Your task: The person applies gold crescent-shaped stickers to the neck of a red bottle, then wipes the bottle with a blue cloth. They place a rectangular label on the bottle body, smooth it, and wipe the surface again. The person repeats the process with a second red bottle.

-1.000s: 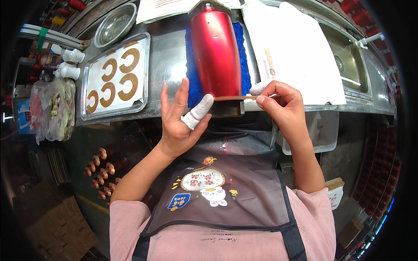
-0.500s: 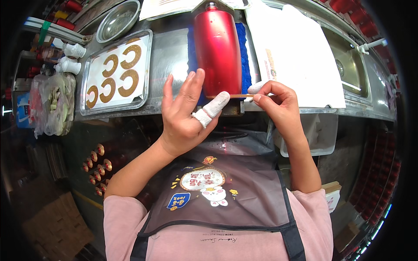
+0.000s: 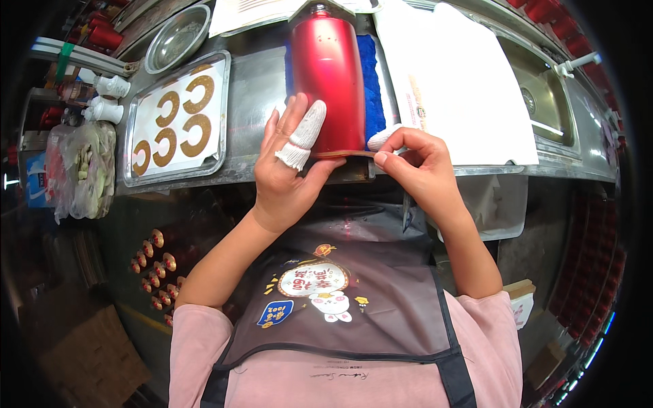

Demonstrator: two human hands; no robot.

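Observation:
A glossy red bottle (image 3: 328,81) lies on a blue cloth (image 3: 373,88), its neck pointing away from me. Along its near base edge runs a thin brownish strip (image 3: 359,154). My left hand (image 3: 280,178) grips the bottle's lower left side, thumb pressing at the base by the strip, fingers up along the side. White knit covers its index finger. Between thumb and fingertip, my right hand (image 3: 423,166) pinches the strip's free right end; a finger there also wears a white cover. A slim pointed metal tool (image 3: 407,214) hangs below that hand, partly hidden by it.
At left a metal tray (image 3: 221,136) bears several golden C-shaped pieces (image 3: 197,134) on white paper. A metal bowl (image 3: 178,41) stands behind it. White sheeting (image 3: 469,102) covers the counter on the right, beside a sink (image 3: 537,88). White bottles (image 3: 105,109) stand far left.
My left hand has slid onto the bottle's lower side, its thumb now at the base instead of the covered index fingertip. My right hand has shifted slightly left with the strip.

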